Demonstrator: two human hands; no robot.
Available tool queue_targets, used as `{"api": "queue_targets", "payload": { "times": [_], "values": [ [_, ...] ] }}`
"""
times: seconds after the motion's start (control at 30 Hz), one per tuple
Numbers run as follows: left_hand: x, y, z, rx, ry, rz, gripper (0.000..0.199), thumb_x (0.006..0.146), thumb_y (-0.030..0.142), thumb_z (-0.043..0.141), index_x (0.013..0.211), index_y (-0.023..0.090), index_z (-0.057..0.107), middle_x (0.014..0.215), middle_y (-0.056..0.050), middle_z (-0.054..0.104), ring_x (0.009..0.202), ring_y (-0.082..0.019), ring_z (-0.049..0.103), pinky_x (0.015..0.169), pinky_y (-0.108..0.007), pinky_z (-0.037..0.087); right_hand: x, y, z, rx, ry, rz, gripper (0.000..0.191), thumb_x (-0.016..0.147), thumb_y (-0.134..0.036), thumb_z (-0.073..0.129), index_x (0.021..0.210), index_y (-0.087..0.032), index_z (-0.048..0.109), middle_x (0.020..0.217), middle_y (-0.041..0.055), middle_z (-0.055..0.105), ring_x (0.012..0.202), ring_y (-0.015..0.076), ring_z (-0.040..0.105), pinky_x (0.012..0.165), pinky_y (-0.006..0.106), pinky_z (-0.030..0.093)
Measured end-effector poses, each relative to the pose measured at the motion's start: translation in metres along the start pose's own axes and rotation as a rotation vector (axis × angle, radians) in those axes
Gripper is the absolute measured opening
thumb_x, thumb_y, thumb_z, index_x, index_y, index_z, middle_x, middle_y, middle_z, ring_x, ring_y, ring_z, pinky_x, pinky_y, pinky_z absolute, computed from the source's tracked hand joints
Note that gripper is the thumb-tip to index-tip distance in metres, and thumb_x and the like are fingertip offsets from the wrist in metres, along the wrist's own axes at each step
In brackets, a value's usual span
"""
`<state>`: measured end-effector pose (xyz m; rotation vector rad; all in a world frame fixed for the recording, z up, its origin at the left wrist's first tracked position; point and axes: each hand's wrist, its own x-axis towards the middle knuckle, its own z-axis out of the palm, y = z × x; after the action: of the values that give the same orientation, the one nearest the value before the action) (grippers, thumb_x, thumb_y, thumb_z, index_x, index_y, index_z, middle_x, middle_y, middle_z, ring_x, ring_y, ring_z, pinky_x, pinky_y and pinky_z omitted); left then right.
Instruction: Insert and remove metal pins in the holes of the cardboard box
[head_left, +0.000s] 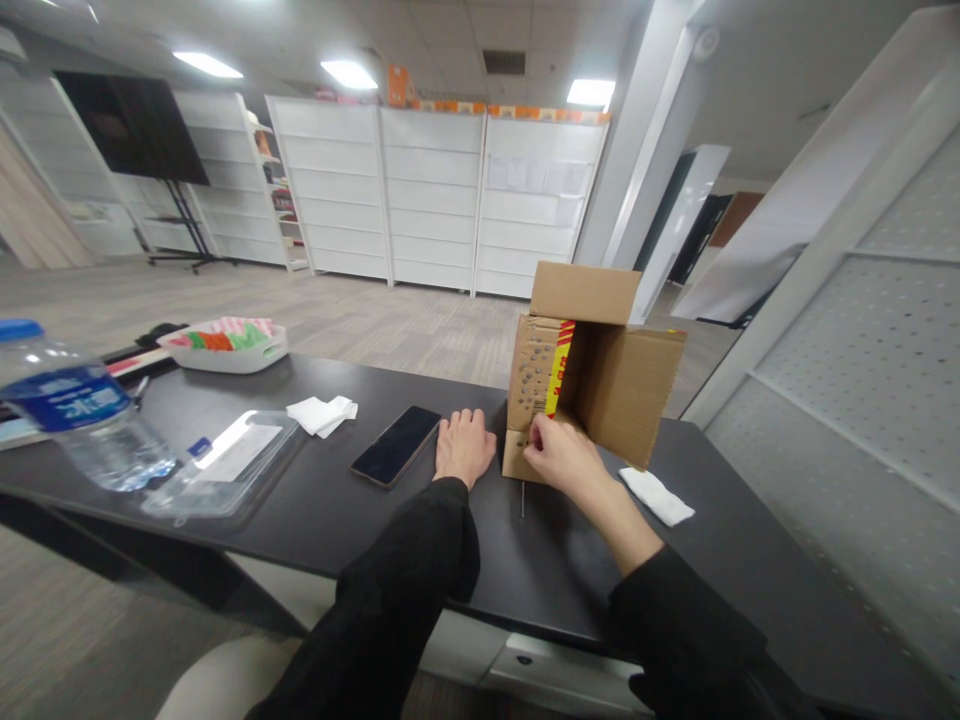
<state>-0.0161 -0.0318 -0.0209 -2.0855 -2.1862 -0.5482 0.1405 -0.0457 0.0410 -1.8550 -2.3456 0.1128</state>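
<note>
An open cardboard box [585, 293] stands on the dark desk, its flaps spread and its opening turned to the right. Many small grey round marks, holes or screw heads, cover its near flap [531, 375], with yellow-red tape along the edge. Fingers curled in a pinch, my right hand [562, 455] is against the lower part of that flap; what it pinches, if anything, is hidden. A thin metal screw or nail [523, 500] lies on the desk just before the box. My left hand [465, 447] rests flat and open between the box and a black phone [396, 446].
Left of the phone are a folded white tissue [322, 414], a clear plastic case [229, 465] and a water bottle [79, 410]. A white basket [225, 358] holds colourful packets at the back left. Another tissue [657, 496] lies right of the box, near a perforated panel [862, 370].
</note>
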Motion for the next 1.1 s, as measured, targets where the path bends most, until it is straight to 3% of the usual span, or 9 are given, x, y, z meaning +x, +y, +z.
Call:
{"api": "queue_targets", "payload": {
  "times": [0.4,0.53,0.87,1.1],
  "values": [
    [-0.001,0.0,-0.002,0.015,0.008,0.01,0.019,0.09,0.025,0.044,0.101,0.018,0.057,0.11,-0.012,0.063,0.108,-0.026,0.053,0.092,-0.04,0.037,-0.025,0.006,-0.01,0.283,0.087,-0.142,0.01,0.073,-0.011,0.053,0.076,-0.02,0.051,0.071,0.0005,0.061,0.064,0.0137,0.052,0.06,0.025,0.032],
    [0.0,0.0,-0.002,0.021,0.01,0.007,0.017,0.09,0.025,0.044,0.099,0.019,0.057,0.109,-0.011,0.063,0.107,-0.026,0.053,0.091,-0.04,0.037,-0.042,0.015,0.002,0.384,0.094,-0.181,0.009,0.073,-0.013,0.051,0.076,-0.021,0.048,0.07,-0.0004,0.058,0.062,0.0141,0.05,0.058,0.025,0.031],
    [0.001,-0.002,0.003,0.018,0.028,0.017,0.017,0.09,0.025,0.044,0.099,0.018,0.057,0.109,-0.012,0.062,0.106,-0.027,0.053,0.091,-0.041,0.036,-0.08,0.022,0.044,0.586,0.304,-0.184,0.006,0.083,-0.019,0.046,0.078,-0.021,0.049,0.071,-0.0009,0.053,0.066,0.015,0.05,0.065,0.027,0.038],
    [0.002,-0.003,0.005,0.03,0.045,0.032,0.017,0.089,0.025,0.044,0.098,0.018,0.057,0.107,-0.012,0.062,0.103,-0.027,0.054,0.089,-0.041,0.038,-0.091,0.026,0.063,0.633,0.322,-0.178,0.007,0.084,-0.016,0.048,0.081,-0.021,0.05,0.075,-0.0004,0.054,0.067,0.0151,0.05,0.065,0.027,0.039]
  ]
}}
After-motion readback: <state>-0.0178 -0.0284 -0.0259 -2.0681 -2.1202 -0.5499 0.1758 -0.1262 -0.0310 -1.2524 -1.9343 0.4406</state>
